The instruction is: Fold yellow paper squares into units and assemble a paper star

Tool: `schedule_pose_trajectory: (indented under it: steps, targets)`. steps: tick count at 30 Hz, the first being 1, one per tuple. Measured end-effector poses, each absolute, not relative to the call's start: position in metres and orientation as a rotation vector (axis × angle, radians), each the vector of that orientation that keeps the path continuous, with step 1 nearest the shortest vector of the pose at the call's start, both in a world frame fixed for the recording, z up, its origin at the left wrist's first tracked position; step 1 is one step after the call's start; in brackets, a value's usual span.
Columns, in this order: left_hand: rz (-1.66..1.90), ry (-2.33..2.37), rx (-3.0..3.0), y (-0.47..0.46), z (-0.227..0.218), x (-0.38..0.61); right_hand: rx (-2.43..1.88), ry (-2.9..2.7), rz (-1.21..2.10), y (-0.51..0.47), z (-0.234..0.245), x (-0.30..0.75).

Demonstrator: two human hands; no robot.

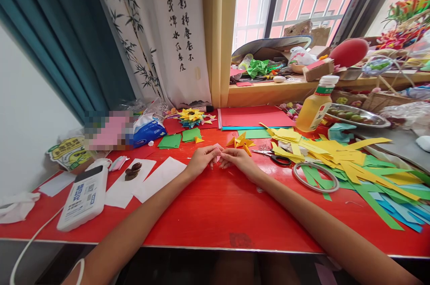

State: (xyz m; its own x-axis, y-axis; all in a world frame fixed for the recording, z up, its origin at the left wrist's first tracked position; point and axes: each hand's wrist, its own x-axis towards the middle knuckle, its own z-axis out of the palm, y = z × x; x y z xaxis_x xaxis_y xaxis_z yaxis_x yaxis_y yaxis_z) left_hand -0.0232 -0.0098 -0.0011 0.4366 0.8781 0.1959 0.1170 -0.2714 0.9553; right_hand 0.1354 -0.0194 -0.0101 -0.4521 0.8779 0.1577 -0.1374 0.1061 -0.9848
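Both of my hands meet at the middle of the red table [215,213]. My left hand [201,159] and my right hand [239,159] pinch a small pink piece of paper [218,156] between their fingertips; most of it is hidden by the fingers. Just beyond them lies a folded yellow-orange paper shape [240,142]. Black-handled scissors [276,158] lie to the right of my right hand.
Yellow, green and blue paper strips [352,164] and a tape ring [316,177] cover the right side. A juice bottle [316,104] and a metal dish [356,117] stand behind them. At left lie white sheets [157,177], a white power bank [85,197], and a tissue pack [148,129].
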Motion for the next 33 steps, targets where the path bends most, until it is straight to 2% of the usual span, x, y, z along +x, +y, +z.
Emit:
schedule_pose_trajectory:
  steps: [4,9,14,22,33]
  targets:
    - [0.926,0.869,1.683,-0.009,-0.005,-0.023,-0.774,-1.521,1.515,-0.018,-0.011,0.136]
    - [0.908,0.845,1.655,-0.006,-0.009,-0.021,-0.869,-1.447,1.375,-0.018,-0.012,0.134]
    - [0.997,1.034,1.705,-0.004,-0.011,-0.022,-0.870,-1.317,1.295,-0.016,-0.015,0.137]
    - [1.048,1.215,1.938,-0.014,-0.002,-0.024,-0.911,-1.346,1.385,-0.017,-0.012,0.139]
    - [1.082,0.973,1.517,-0.008,-0.004,-0.024,-0.868,-1.340,1.419,-0.017,-0.013,0.135]
